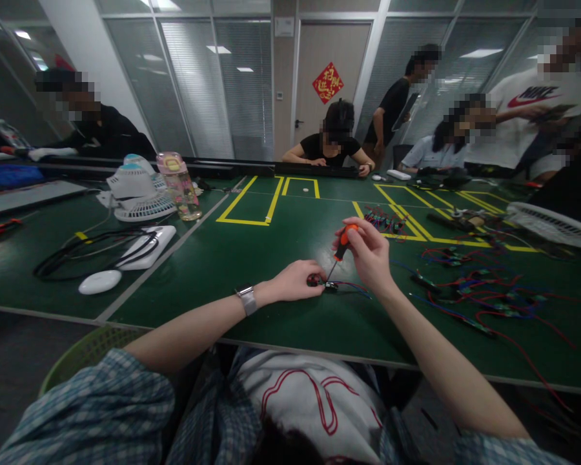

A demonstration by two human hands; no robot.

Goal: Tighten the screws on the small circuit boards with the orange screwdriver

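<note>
My right hand (372,255) grips a screwdriver (339,248) by its orange and black handle, its thin shaft pointing down and to the left. The tip meets, or nearly meets, a small dark electronic part (331,286) with red and blue wires trailing to the right. Fingers curled, my left hand (297,281) holds this part low over the green table (271,329) and wears a silver watch on the wrist. Some of the part is hidden by the left fingers.
Several wired circuit boards (503,307) lie to the right, with a bundle of them (385,221) farther back. A white fan (138,190), a bottle (180,194), black cables (94,255) and a white mouse (99,282) occupy the left. Several people are around the table.
</note>
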